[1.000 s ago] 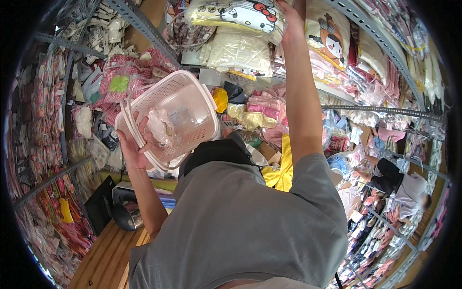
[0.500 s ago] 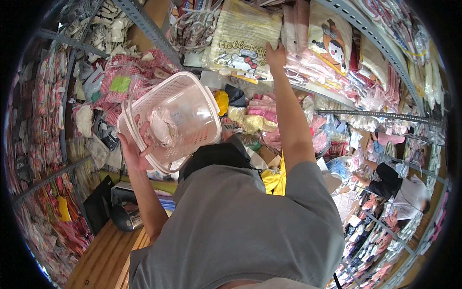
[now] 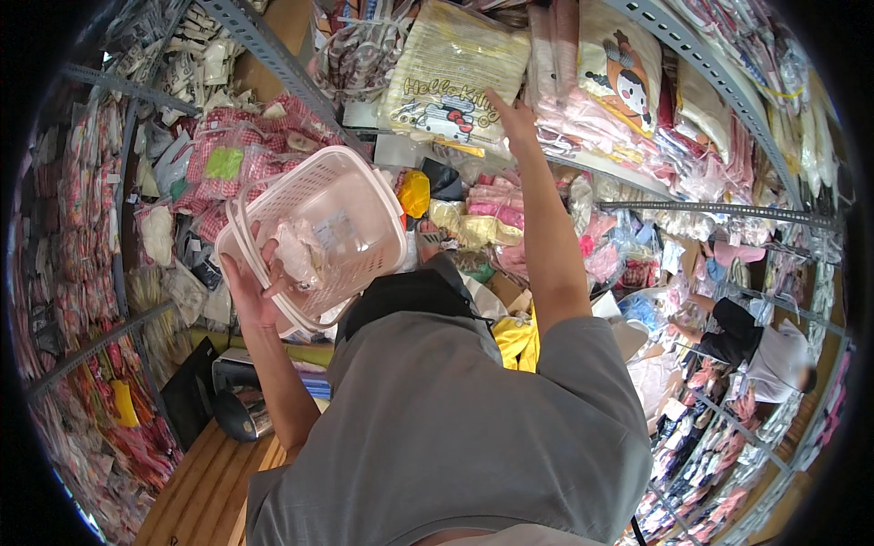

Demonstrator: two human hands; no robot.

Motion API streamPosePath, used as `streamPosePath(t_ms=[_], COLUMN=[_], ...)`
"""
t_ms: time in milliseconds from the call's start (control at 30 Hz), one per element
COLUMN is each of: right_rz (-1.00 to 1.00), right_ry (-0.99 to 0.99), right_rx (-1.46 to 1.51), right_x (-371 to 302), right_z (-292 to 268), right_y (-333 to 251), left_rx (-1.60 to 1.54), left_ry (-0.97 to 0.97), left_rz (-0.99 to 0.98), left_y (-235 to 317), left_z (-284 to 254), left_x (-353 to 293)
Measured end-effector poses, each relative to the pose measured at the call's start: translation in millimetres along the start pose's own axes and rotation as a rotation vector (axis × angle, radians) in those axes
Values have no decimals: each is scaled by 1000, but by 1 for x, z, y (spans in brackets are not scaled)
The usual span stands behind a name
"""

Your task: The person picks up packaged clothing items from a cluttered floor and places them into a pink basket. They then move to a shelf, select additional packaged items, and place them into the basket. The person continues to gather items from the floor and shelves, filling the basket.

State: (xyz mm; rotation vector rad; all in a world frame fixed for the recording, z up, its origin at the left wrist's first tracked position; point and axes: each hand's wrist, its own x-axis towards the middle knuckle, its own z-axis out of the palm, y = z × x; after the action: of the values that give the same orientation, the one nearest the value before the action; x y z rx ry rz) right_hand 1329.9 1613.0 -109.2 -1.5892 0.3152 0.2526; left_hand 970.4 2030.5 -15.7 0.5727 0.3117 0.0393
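My left hand (image 3: 252, 289) grips a pale pink plastic basket (image 3: 370, 241) by its near-left side, with the fingers over the rim by the handle. The basket is tilted, and one small pale pink item in clear wrapping (image 3: 299, 253) lies in it. My right hand (image 3: 519, 129) reaches to the shelf, its index finger stretched out over the lower right part of a pale yellow striped cloth item in a clear bag (image 3: 464, 56). That item has a cartoon cat print and lies flat on top. The other fingers of the right hand are partly hidden.
Right of the yellow item lie folded pink bagged goods (image 3: 583, 114) and a bag with a cartoon print (image 3: 624, 77). Grey perforated metal posts (image 3: 264, 55) frame the shelves. Checked red bagged goods (image 3: 214, 155) hang at left. Another person (image 3: 774, 359) stands at far right.
My right index finger has stretched out to the left over the yellow bagged item. The basket, still in my left hand, sits slightly lower and further left in view.
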Motion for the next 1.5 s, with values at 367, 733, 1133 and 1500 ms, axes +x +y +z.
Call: streamPosePath(t_ms=[367,733,1133,1500], right_rz=[117,-78,268,-41], right_ry=[-110,-135,-426,-18], right_rx=[508,734,923,-81], right_x=[-104,-304,-314,-277], right_z=[21,31,79,90], right_y=[-15,-51,-20,92], left_rx=[63,243,397,219], left_ry=[-86,-139,-126,-355], left_rz=[-102,-394,-416,-552], left_y=[19,-11,-3,-22], left_z=[-15,8,47,135], left_x=[-5,27,53,55])
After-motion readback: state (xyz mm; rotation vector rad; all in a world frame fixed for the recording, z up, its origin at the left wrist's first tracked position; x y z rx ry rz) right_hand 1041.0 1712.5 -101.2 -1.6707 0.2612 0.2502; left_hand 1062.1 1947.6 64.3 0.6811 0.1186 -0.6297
